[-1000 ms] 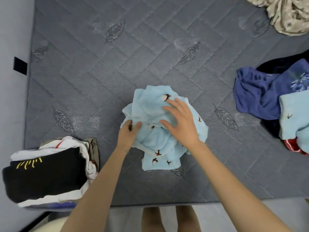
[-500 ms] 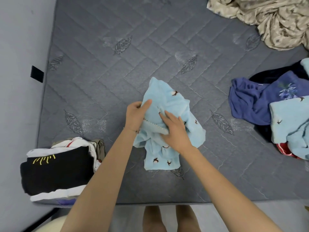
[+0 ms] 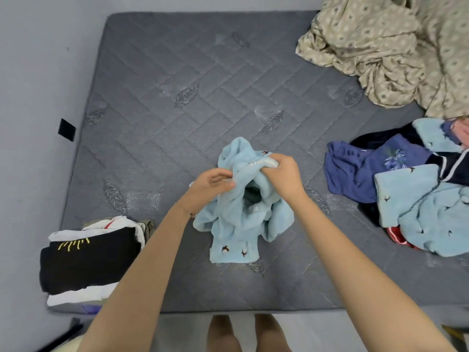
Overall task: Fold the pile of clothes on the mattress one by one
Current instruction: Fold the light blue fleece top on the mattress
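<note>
Where the grey mattress (image 3: 177,148) is seen, a heap of unfolded clothes (image 3: 418,199) is piled at its right and a folded stack (image 3: 88,260) at its near left corner. Over the middle, a pale blue garment (image 3: 236,224) is gripped at its white-trimmed edge by the left hand (image 3: 210,184) and the right hand (image 3: 281,174), fingers curled.

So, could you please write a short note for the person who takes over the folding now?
Left hand and right hand each grip the white ribbed band of the light blue fleece garment, bunched on the grey quilted mattress.
Done: the folded stack with a black top, near left.
To do: fold this garment, then the loose pile of blue and dark clothes, right.
</note>
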